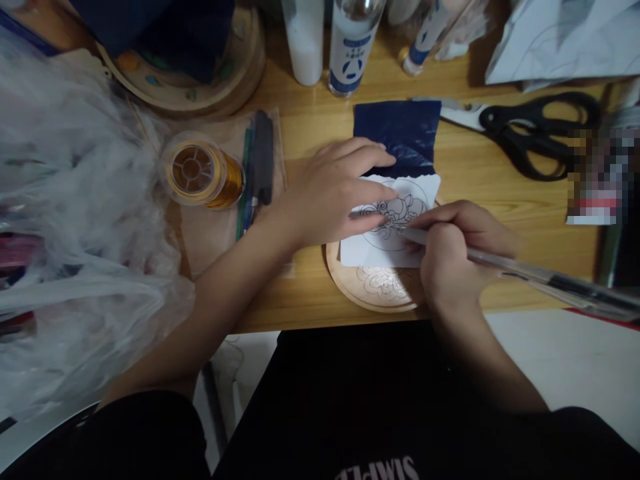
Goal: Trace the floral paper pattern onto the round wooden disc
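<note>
My left hand [345, 190] lies spread, its fingers resting on a white paper [365, 257] that bears a line drawing in a circle. A long pen [530, 270] is gripped in my right hand [450, 253], its tip down at the drawing. Under the paper sits a round wooden disc [345, 283] with an outlined pattern showing at its lower part. A dark blue sheet [397, 130] sticks out above the paper's top edge and passes close to my left fingertips.
Black-handled scissors [520, 127] lie at the right. To the left are a spool of golden thread [203, 172], pens [261, 160] and a large plastic bag [75, 220]. Bottles [353, 50] and a round wooden box [235, 73] stand at the back.
</note>
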A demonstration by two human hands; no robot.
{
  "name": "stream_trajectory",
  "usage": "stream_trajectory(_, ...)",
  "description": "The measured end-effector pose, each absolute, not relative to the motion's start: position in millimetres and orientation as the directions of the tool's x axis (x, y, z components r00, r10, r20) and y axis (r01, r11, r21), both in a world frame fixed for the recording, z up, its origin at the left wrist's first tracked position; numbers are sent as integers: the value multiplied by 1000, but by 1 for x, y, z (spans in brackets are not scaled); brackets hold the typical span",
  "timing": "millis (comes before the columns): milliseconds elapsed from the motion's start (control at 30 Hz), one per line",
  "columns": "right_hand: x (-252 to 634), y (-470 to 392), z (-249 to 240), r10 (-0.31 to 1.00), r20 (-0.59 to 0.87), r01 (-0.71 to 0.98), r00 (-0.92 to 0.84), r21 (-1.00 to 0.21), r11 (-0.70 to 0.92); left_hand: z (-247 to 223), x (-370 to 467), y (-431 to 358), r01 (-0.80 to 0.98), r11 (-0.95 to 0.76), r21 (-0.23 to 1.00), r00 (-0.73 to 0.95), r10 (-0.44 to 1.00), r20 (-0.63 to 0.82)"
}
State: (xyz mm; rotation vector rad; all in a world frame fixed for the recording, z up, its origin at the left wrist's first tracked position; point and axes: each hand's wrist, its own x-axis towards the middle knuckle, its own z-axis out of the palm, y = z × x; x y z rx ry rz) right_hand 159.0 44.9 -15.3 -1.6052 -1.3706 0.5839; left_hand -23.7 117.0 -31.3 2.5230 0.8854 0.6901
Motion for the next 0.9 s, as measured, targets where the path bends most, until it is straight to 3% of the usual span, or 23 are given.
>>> stream_trajectory(500,160,45,-12,948,177,529,266,-848,10,-28,-22,117,480,-696,533,681,679,274)
stream_trajectory(900,158,44,-12,932,196,498,304,-867,20,-32,-25,119,475,-758,447,700,633,330)
